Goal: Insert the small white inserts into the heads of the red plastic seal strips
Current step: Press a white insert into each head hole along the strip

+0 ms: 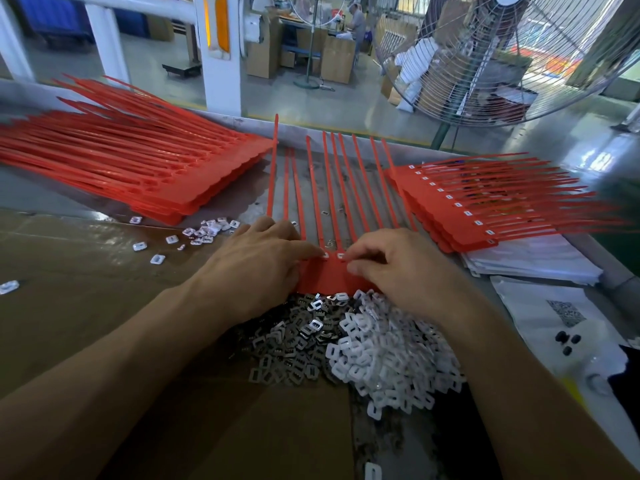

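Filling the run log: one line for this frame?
step: seating inserts | left hand: fingertip pressing insert | right hand: pinching at strip heads | white inserts pile: near

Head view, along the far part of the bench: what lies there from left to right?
Left stack of red strips → fanned strips under both hands → right stack with white inserts fitted.

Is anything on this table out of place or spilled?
Yes. Some white inserts lie scattered left of the left hand, apart from the main white pile. One more lies alone near the left edge, and another near the bottom edge. Nothing looks broken.
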`<state>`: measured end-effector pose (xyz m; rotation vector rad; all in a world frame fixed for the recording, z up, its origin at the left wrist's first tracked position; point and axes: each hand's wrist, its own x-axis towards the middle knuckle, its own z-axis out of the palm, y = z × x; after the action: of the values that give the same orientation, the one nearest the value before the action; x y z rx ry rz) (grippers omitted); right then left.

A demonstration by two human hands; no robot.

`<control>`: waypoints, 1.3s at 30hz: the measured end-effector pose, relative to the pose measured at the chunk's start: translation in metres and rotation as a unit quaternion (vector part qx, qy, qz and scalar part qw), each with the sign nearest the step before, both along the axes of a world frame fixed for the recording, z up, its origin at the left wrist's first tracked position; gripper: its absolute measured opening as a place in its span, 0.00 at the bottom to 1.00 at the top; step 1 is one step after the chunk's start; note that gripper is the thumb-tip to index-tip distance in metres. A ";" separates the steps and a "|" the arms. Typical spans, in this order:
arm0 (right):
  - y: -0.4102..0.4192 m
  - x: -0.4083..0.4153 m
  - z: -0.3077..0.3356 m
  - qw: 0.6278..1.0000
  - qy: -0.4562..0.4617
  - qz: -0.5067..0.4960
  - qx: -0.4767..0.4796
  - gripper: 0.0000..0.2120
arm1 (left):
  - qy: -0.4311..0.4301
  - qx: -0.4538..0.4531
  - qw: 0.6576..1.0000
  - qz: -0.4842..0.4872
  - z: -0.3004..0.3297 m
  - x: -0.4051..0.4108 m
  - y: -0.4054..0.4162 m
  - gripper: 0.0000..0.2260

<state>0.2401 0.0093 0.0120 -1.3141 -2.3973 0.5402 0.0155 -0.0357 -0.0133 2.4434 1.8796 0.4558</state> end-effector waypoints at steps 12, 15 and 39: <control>-0.007 -0.003 0.005 0.995 -0.052 0.057 -0.061 0.05 | -0.005 0.002 1.000 0.003 0.001 0.000 -0.002 0.20; -0.007 -0.003 0.005 0.994 -0.061 0.063 -0.060 0.06 | -0.004 0.003 1.000 0.003 0.001 0.000 -0.002 0.20; 0.027 0.011 -0.024 0.984 0.124 -0.119 -0.034 0.06 | -0.004 0.000 1.000 -0.001 -0.001 -0.002 -0.001 0.20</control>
<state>0.2512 0.0363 -0.0115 -1.4448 -2.0046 0.6767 0.0138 -0.0368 -0.0140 2.4394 1.8728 0.4657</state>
